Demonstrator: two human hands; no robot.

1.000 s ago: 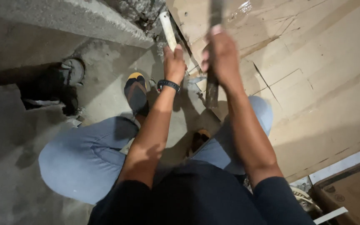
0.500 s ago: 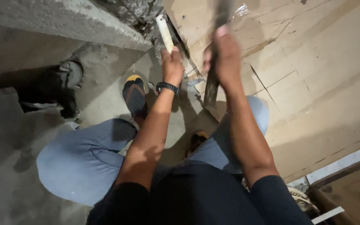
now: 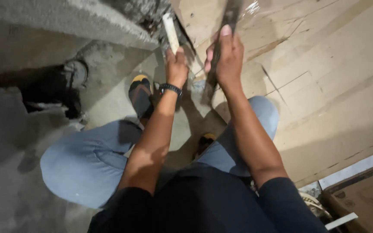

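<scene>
My left hand grips a pale, flat chisel-like bar whose tip rests against the rough broken edge of a concrete ledge. A dark wristband sits on that wrist. My right hand is closed around the dark handle of a hammer-like tool; its upper end runs out of the frame and the lower end hangs below my fist. I am crouching, with blue jeans and a black-and-yellow sandal below my arms.
Flattened brown cardboard covers the floor to the right. A dark hole with a round pipe opening lies in the concrete at left. A cardboard box and a white strip sit at bottom right.
My right hand has risen slightly with the dark tool. The left hand stays on the pale bar at the concrete edge.
</scene>
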